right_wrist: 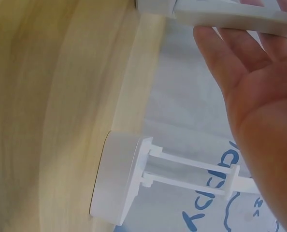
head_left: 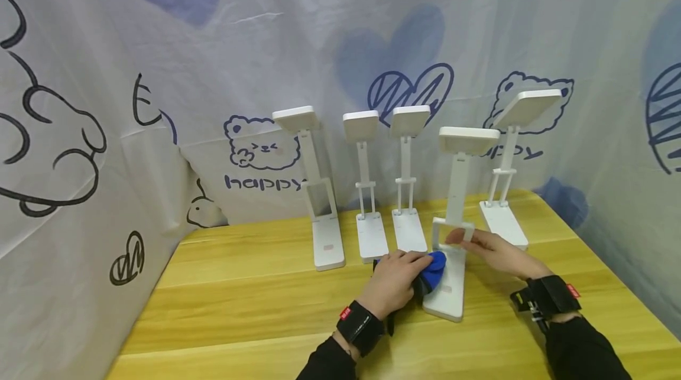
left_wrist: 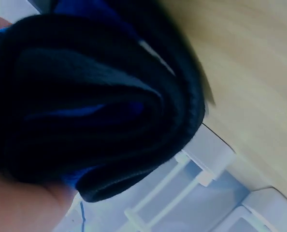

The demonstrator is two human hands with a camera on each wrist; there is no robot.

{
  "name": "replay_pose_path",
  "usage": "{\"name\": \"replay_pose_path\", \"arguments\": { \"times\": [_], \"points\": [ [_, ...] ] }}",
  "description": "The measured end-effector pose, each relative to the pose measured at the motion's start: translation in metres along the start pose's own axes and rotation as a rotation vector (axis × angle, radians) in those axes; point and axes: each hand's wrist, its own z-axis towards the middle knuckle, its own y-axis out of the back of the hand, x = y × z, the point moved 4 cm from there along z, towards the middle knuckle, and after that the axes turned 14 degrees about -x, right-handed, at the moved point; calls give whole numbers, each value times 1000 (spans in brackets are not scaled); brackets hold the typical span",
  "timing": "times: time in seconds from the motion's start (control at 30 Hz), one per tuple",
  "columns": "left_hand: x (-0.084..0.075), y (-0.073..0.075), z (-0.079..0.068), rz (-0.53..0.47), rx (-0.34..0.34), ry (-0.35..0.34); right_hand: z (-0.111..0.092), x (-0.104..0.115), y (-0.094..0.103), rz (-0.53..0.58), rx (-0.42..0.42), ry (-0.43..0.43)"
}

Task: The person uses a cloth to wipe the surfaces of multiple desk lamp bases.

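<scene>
A white desk lamp (head_left: 448, 288) stands nearest on the wooden table, with its flat head raised on a jointed stem. My right hand (head_left: 500, 255) holds the lamp's lower arm just above the base. In the right wrist view, fingers (right_wrist: 242, 46) wrap that white arm (right_wrist: 216, 13). To the lamp's left, my left hand (head_left: 392, 282) grips a folded blue cloth (head_left: 435, 269) with black edging, right at the side of the base. Folded layers of this cloth (left_wrist: 85, 67) fill much of the left wrist view and hide most of the fingers.
Behind stand more white lamps: one at left (head_left: 328, 244), two in the middle (head_left: 372, 235) (head_left: 408, 232) and one at right (head_left: 502, 223), close to my right hand. A printed curtain (head_left: 266, 72) hangs along the far side of the yellow wooden table (head_left: 239, 291).
</scene>
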Motion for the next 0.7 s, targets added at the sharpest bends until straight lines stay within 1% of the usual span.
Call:
{"name": "replay_pose_path", "arguments": {
  "times": [0.13, 0.2, 0.33, 0.4, 0.5, 0.6, 0.7],
  "points": [
    [-7, -6, 9, 79, -18, -13, 0, -1, 1, 11, 23, -30],
    [-11, -8, 15, 125, -27, -15, 0, -1, 1, 8, 28, -23],
    [-19, -14, 24, 195, -21, 5, 0, 3, 1, 3, 17, 6],
    [-23, -16, 29, 208, -13, 26, 0, 4, 1, 9, 11, 23],
    [-29, -21, 36, 211, 0, 55, -1, 3, 2, 12, 12, 18],
    [-34, -25, 41, 213, 26, 78, 0, 1, 0, 6, 20, -13],
    [-39, -28, 46, 209, 41, 99, 0, -1, 0, -18, 11, -46]
  ]
}}
